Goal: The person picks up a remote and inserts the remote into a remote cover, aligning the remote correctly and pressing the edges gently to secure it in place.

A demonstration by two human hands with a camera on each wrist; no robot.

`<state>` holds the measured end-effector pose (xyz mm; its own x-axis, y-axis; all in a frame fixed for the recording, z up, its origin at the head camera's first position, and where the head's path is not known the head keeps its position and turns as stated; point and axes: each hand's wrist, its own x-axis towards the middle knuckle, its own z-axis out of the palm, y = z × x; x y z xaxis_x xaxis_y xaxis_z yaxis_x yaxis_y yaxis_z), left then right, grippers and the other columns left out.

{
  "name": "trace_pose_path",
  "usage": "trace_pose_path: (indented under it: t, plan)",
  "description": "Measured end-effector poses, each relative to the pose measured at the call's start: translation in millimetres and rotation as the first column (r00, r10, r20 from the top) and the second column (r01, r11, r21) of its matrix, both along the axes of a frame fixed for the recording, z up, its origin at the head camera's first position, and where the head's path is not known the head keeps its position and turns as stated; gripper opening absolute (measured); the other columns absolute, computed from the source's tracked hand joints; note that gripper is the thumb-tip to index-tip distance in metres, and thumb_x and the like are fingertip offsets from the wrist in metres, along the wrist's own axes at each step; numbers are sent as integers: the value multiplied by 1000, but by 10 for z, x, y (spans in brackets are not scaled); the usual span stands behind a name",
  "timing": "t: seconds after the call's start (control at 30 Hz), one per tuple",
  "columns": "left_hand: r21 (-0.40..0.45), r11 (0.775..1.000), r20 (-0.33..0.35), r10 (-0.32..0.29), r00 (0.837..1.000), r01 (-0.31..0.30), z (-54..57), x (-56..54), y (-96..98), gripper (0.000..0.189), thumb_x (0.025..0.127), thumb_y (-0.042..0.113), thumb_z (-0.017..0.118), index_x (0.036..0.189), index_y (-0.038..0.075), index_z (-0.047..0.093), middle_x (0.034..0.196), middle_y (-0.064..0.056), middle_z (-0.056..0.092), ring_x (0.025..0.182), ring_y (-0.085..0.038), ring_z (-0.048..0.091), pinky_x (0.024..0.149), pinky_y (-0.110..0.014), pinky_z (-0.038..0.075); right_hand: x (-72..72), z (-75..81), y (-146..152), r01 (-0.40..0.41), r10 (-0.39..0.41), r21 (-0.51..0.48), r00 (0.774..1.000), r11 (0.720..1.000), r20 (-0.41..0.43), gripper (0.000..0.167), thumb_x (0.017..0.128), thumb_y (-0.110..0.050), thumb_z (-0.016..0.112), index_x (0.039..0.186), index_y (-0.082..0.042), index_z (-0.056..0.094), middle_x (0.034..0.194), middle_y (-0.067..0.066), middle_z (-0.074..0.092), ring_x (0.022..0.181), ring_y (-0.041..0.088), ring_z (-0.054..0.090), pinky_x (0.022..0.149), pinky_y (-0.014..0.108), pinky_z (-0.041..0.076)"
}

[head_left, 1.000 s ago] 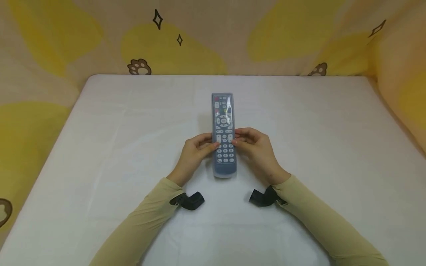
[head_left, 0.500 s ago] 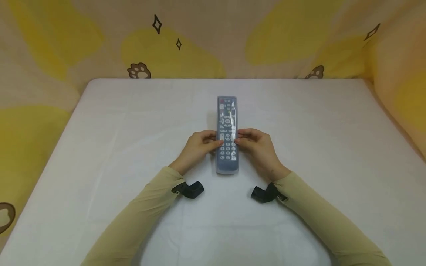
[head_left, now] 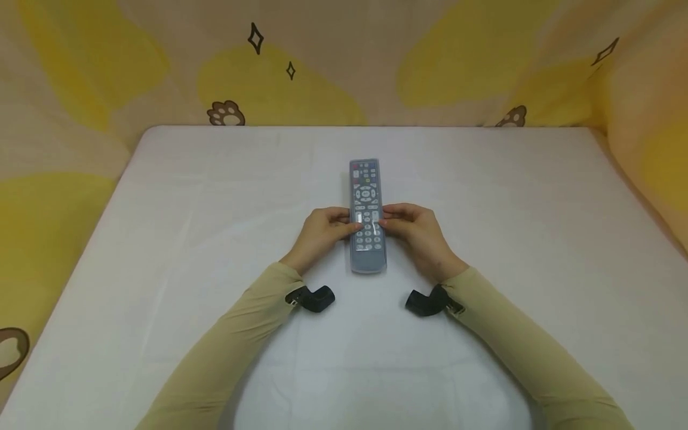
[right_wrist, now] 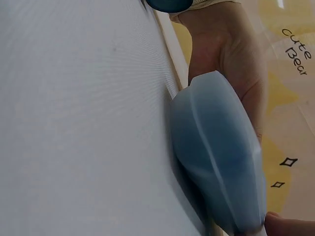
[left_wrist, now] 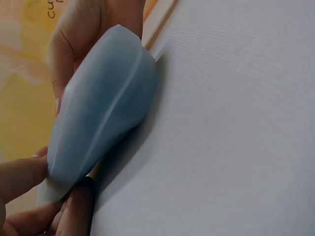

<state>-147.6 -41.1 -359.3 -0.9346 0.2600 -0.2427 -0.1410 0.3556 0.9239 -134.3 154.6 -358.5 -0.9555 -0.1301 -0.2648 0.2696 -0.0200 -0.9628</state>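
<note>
A blue-grey remote control (head_left: pixel 368 257) in a clear, shiny cover stands lengthwise between both hands, its buttons facing up. My left hand (head_left: pixel 321 234) pinches its left edge, thumb on the face and fingers at the side and underneath. On the opposite edge, my right hand (head_left: pixel 419 236) pinches it with the thumb near the buttons. In the left wrist view the rounded lower end of the remote control (left_wrist: pixel 106 93) shows close over the white surface, with a shadow beside it. The right wrist view shows the same end of the remote control (right_wrist: pixel 216 142) from the other side.
A white-covered table (head_left: pixel 215 179) lies under both arms. Behind it hangs a yellow and beige cloth (head_left: pixel 322 77) with paw prints and star shapes. Black camera mounts stick out from the left sleeve (head_left: pixel 242 316) and the right sleeve (head_left: pixel 510 322).
Over the last second both hands have shifted slightly away from the body with the remote control, and its face has tilted a little. Both hands keep the same grip on it.
</note>
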Motion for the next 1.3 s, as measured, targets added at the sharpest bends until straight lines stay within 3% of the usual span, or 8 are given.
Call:
trace_pose_path:
  t: [0.17,0.3,0.47,0.77,0.97,1.3]
  plan:
    - [-79,997,-38,-3,999,0,21,-16,22,43,85,20,72,118,-5,59,105,-15,68,95,-20,66,83,-30,51,-41,28,20,-35,34,26,999,999,27,37,87,3,61,122,9,53,111,19,60,96,16,61,87,26,50]
    - [-139,990,-85,-12,996,0,48,-15,30,40,84,22,73,113,-5,62,97,-13,70,84,-18,67,73,-28,52,-58,49,44,-79,77,62,997,995,28,38,87,2,61,123,9,52,114,22,59,96,15,61,87,25,49]
    - [-143,989,-97,21,995,-35,33,-19,33,39,82,21,75,109,-5,63,89,-13,69,70,-15,63,62,-24,51,-68,49,48,-99,98,90,995,991,14,40,87,3,61,124,11,51,116,25,58,94,14,61,86,25,50]
    - [-169,984,-110,28,994,-46,-17,-35,29,40,81,22,76,108,-5,63,86,-12,69,67,-14,63,60,-22,49,-72,32,34,-101,98,141,995,985,25,40,86,2,63,123,11,52,115,24,59,94,15,61,84,23,50]
    - [-180,983,-107,9,994,-29,-12,-55,14,39,81,22,76,107,-4,63,84,-11,69,66,-13,62,60,-22,49,-101,39,36,-127,127,187,992,974,13,39,86,1,64,122,11,52,112,23,59,94,17,60,82,23,51]
    - [-168,986,-38,-9,999,2,-11,-60,-34,42,84,23,73,113,-4,60,91,-12,68,68,-14,64,63,-25,53,-120,17,70,-186,185,270,982,945,31,40,88,-7,66,123,7,54,114,19,60,98,19,59,87,28,49]
